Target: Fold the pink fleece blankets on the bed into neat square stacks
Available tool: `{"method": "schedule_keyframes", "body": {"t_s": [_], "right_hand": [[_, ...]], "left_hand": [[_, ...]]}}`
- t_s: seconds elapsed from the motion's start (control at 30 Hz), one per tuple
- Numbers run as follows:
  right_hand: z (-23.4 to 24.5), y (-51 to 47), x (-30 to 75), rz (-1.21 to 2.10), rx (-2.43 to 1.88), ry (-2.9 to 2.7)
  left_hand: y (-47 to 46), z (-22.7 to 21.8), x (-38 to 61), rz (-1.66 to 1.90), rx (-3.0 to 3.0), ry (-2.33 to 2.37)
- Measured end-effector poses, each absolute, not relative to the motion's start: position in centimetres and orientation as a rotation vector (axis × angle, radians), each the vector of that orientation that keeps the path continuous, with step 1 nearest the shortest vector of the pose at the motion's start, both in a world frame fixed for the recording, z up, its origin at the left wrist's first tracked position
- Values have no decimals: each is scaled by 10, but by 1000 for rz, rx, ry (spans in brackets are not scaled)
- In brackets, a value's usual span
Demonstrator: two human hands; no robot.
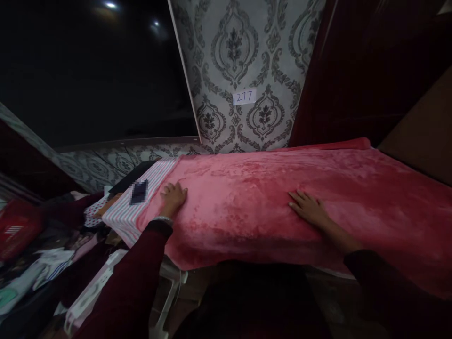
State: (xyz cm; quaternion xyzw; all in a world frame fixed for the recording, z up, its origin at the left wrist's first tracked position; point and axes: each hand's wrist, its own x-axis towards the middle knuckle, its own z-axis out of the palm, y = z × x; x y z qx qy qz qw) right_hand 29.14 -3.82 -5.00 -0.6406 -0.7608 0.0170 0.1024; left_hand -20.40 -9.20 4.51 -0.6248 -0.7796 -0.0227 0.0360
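A pink-red plush blanket [240,207] is spread over a long raised surface in front of me and drapes over its near edge. Near the blanket's left end, my left hand [173,197] lies flat on the plush with fingers spread. My right hand [308,207] rests open on it, right of the middle, palm down. Neither hand grips anything. Left of my left hand, a striped cloth [123,214] shows beyond the blanket's edge, with a small dark pixelated item [139,192] lying on it.
Piled clothes [52,263] and a red bag [19,228] sit at the lower left, beside a white power strip [92,292]. Behind the surface are a large dark screen [95,75] and patterned wallpaper with a paper label [244,97] reading 277. A brown panel [423,127] stands at right.
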Motion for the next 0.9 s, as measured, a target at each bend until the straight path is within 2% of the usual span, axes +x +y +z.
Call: {"method": "schedule_keyframes", "body": {"t_s": [0.2,0.37,0.5,0.7,0.8,0.9], "right_hand": [[-6,28,240,-31,-1681,-2215],[-35,60,190,-117,-1590,-2351],[-66,66,191,-138,-1566,-2394],[-62,68,193,-97,-1586,-2403],[-57,65,189,-79,-1585,-2393],[-52,63,187,-51,-1569,-2379]], "left_hand": [[5,23,-114,-121,-2275,-2180],[62,-1,-76,-81,-2637,-1962],[85,-1,-147,-22,-2388,-2177],[78,17,-295,86,-1694,-2628],[76,27,-318,67,-1541,-2742],[90,36,-290,42,-1457,-2721]]}}
